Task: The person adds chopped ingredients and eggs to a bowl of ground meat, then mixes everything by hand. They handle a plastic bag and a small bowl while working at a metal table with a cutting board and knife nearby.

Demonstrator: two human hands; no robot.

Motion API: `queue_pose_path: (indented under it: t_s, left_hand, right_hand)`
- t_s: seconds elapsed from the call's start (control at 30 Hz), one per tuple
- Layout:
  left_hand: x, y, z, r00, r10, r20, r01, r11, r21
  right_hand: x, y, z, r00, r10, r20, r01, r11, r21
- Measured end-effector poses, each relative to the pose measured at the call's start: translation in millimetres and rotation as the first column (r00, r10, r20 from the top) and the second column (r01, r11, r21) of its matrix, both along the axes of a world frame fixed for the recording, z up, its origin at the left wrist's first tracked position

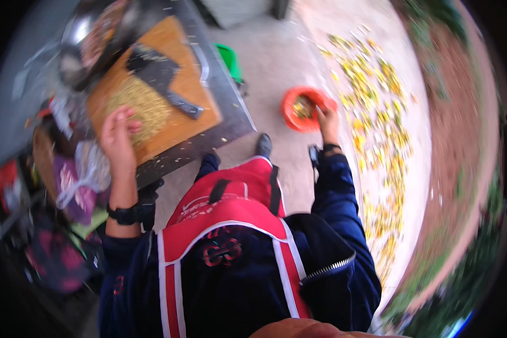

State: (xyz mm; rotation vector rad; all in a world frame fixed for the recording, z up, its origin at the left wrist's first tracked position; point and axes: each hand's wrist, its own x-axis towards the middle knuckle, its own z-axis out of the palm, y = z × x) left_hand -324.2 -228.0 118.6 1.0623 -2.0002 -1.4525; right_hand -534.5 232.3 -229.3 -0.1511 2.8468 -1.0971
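Observation:
My right hand (329,122) grips the rim of a red plastic basket (290,117), holding it out to my right above the concrete floor. Some yellowish and dark bits (304,107) lie in its bottom, too blurred to name. With fingers apart and nothing in them, my left hand (120,133) hovers by the left edge of a wooden cutting board (205,122). On that board are a heap of finely chopped pale pieces (148,110) and a cleaver (152,65) with a dark handle (185,104).
A large metal bowl (74,63) with pinkish contents stands behind the board on the dark table (232,122). Plastic bags (91,164) crowd the left side. Beyond the table is a green container (229,59). Yellow-green pieces (376,105) lie scattered over the pavement at right.

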Motion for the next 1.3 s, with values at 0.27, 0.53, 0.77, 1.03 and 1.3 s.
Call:
queue_pose_path:
  t_s: [0.27, 0.53, 0.77, 1.03, 1.3]
  left_hand:
    - [8, 28, 7, 1.000, 0.008, -0.004, -0.008, 0.998, 0.054]
    - [12, 24, 14, 0.999, 0.045, -0.031, -0.043, 0.997, 0.070]
    - [56, 2, 21, 0.981, 0.188, -0.051, -0.180, 0.976, 0.122]
    - [81, -20, 19, 0.995, 0.099, -0.012, -0.098, 0.992, 0.078]
    - [148, -88, 11, 0.981, -0.183, 0.070, 0.184, 0.983, -0.004]
  right_hand:
    - [-14, 23, -85, 0.973, 0.040, 0.229, -0.064, 0.993, 0.099]
    - [-37, 33, -2, 0.986, 0.137, 0.092, -0.149, 0.979, 0.139]
    - [-50, -43, 122, 0.959, 0.219, 0.181, -0.172, 0.954, -0.244]
    - [-33, -165, 225, 0.778, 0.528, -0.341, -0.581, 0.811, -0.068]
    - [7, -224, 299, 0.894, 0.444, -0.065, -0.438, 0.831, -0.344]
